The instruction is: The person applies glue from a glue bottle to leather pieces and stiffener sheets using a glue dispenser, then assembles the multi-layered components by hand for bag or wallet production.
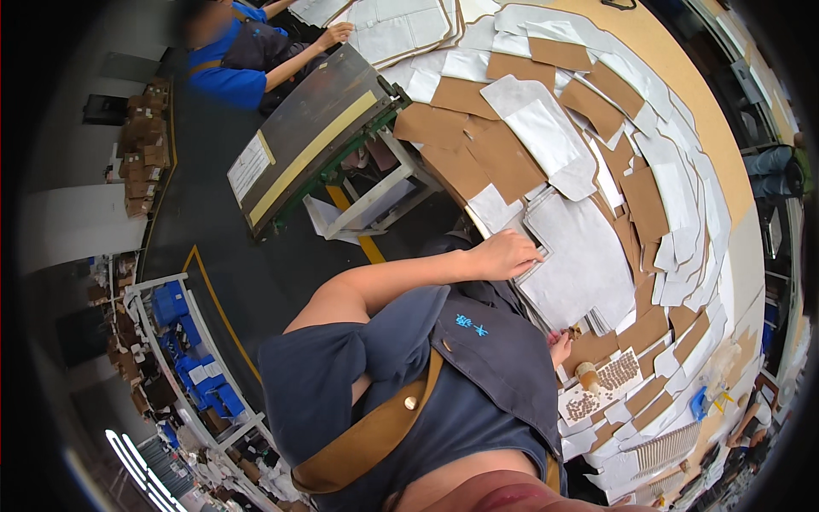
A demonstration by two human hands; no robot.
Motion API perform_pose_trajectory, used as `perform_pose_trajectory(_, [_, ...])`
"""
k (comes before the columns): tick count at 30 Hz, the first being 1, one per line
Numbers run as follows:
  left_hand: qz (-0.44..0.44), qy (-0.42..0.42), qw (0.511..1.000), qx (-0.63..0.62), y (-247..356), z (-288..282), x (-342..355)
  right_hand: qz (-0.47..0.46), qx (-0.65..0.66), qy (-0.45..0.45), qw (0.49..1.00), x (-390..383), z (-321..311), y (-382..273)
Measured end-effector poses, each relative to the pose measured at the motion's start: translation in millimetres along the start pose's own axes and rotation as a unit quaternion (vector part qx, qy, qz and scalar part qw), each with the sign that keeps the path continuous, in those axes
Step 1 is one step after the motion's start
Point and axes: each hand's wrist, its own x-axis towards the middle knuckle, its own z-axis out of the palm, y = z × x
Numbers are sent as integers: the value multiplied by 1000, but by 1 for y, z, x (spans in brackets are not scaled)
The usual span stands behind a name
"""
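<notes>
A stack of white sheets [580, 247] with notched edges lies on the work surface in front of me. My left hand [506, 254] reaches across to its near left edge. The fingers are curled together and pinch the sheet edges by a notch. By the stack's lower corner is my right hand [560, 350], partly hidden by my apron. Its fingers are drawn together; whatever they hold is too small to make out. Close to it stand a tan roll or jar [588, 375] and a white card [616, 373] covered with rows of small brown pieces.
Brown and white cut pieces [644, 205] overlap across the table. A dark-topped bench [311, 128] stands at the left, with a co-worker [243, 60] in blue beyond it. Blue bins [200, 375] fill a rack at lower left. A blue tool [699, 404] lies far right.
</notes>
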Motion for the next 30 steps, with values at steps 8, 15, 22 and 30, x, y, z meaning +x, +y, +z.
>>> perform_pose_trajectory(8, [-97, -15, 995, 8, 10, 11, -52, -24, 6, 50, 998, 13, -1, -10])
perform_pose_trajectory(15, [-397, -66, 913, -64, -106, 10, -139, 1, 15, 83, 996, 4, 0, 15])
perform_pose_trajectory(22, [-522, 13, 852, 45, -265, -24, -296, 51, 36, 147, 987, -13, 13, 2])
perform_pose_trajectory(30, [-609, -116, 772, -142, -231, -51, -366, 45, 67, 221, 972, -14, 5, -32])
